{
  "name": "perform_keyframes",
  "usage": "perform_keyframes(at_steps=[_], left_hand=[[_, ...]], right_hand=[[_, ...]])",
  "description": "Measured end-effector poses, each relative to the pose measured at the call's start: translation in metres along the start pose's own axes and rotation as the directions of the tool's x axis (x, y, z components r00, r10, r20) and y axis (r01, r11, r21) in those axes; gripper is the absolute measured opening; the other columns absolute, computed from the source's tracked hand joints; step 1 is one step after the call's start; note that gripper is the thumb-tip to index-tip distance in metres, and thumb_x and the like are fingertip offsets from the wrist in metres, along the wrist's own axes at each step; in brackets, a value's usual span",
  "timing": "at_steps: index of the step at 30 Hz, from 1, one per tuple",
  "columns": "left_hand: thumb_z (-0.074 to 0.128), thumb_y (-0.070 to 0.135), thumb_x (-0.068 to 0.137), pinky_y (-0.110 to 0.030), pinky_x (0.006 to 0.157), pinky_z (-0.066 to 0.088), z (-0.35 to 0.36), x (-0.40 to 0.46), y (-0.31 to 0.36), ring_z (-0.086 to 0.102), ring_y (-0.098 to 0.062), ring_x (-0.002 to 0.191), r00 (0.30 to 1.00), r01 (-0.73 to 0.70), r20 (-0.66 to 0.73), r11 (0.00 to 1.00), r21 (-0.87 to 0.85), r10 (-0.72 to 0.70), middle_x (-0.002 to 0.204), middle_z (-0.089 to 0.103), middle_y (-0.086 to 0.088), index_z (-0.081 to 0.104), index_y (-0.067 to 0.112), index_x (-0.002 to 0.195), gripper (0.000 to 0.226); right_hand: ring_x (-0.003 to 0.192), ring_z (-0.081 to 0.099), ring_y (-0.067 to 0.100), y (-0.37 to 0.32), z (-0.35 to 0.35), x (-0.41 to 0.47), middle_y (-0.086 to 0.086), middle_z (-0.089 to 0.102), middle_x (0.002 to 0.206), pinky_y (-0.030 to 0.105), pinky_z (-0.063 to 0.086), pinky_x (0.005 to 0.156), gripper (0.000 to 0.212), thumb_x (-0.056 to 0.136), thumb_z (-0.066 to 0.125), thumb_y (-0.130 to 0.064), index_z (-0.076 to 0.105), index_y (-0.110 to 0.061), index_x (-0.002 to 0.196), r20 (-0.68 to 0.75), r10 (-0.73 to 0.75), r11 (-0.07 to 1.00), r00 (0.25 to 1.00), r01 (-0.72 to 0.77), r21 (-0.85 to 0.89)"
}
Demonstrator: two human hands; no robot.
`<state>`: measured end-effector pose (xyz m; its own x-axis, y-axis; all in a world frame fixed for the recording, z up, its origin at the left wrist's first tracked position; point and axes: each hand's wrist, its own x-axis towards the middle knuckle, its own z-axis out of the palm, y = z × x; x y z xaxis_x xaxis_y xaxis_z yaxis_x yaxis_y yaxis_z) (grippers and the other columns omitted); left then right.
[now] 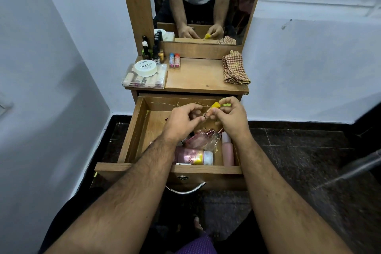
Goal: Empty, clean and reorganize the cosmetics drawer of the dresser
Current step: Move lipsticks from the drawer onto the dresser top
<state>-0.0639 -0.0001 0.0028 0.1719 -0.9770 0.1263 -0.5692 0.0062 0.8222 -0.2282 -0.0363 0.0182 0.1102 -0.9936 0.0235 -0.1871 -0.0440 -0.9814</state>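
Small wooden desk [198, 80] with a tall mirror [202, 2], set against pale blue walls above a dark speckled floor [299, 150]; cosmetics drawer [132, 130] pulled fully open below the top, metal handle at its front.

On the top, left: clear plastic box [144, 79] of tubes, a white round jar [145, 68] resting on it, lid reading "NAIL POLISH"; dark nail polish bottles [151, 47] clustered behind; two lip balm sticks [174, 60] upright near the mirror base; checked cloth [235, 68] folded at right.

Inside the drawer, near the front: pink tube [193, 156] lying on its side, lettering only partly legible; glass perfume bottles [203, 138] and a pale pink bottle [227, 150] beside it.

Above the drawer's back half, blocking part of its contents: left hand [182, 119], fingers curled, pinching the lower end of a small yellow-capped bottle [211, 109]; right hand [232, 115] gripping its yellow cap end.
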Motion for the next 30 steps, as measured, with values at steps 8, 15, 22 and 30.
perform_keyframes(at_steps=[8, 15, 22, 30], left_hand=[[0.076, 0.024, 0.082, -0.030, 0.078, 0.057, -0.012, -0.001, 0.001, 0.064, -0.003, 0.080, 0.998, -0.063, -0.022, 0.996, 0.062, 0.064, 0.083, 0.070, 0.014, 0.073, 0.028, 0.109, 0.028], [0.074, 0.019, 0.086, -0.025, 0.081, 0.058, -0.066, -0.005, -0.021, 0.066, -0.007, 0.086, 0.973, 0.072, -0.213, 0.995, -0.073, -0.086, 0.091, 0.069, 0.009, 0.069, 0.021, 0.106, 0.021], [0.076, 0.021, 0.084, -0.034, 0.078, 0.060, -0.093, -0.019, -0.042, 0.070, -0.014, 0.080, 0.969, 0.118, -0.217, 0.993, -0.018, -0.119, 0.085, 0.071, 0.004, 0.067, 0.021, 0.098, 0.016], [0.078, 0.023, 0.082, -0.031, 0.080, 0.058, -0.086, -0.020, -0.044, 0.067, -0.010, 0.083, 0.984, 0.117, -0.145, 0.990, 0.079, -0.105, 0.085, 0.069, 0.008, 0.065, 0.026, 0.094, 0.018]], right_hand=[[0.074, 0.074, 0.020, -0.001, 0.007, -0.002, 0.013, 0.074, 0.089, 0.033, 0.062, 0.063, 0.021, 0.093, 0.063, 0.001, 0.061, -0.010, 0.111, 0.228, 0.038, 0.993, 0.973, -0.062, 0.099], [0.069, 0.073, 0.015, 0.007, 0.011, -0.002, 0.000, 0.073, 0.078, 0.030, 0.055, 0.059, 0.023, 0.095, 0.059, -0.008, 0.063, -0.027, 0.084, 0.129, 0.008, 0.955, 0.992, 0.030, -0.295], [0.071, 0.064, 0.007, -0.001, 0.019, -0.004, -0.008, 0.067, 0.077, 0.018, 0.044, 0.057, 0.024, 0.093, 0.059, -0.008, 0.062, -0.027, 0.078, 0.206, -0.007, 0.805, 0.978, 0.128, -0.580], [0.087, 0.063, 0.011, -0.006, 0.030, 0.002, -0.005, 0.068, 0.097, 0.033, 0.057, 0.080, 0.027, 0.089, 0.059, -0.004, 0.062, -0.031, 0.088, 0.325, 0.095, 0.689, 0.941, 0.173, -0.704]])
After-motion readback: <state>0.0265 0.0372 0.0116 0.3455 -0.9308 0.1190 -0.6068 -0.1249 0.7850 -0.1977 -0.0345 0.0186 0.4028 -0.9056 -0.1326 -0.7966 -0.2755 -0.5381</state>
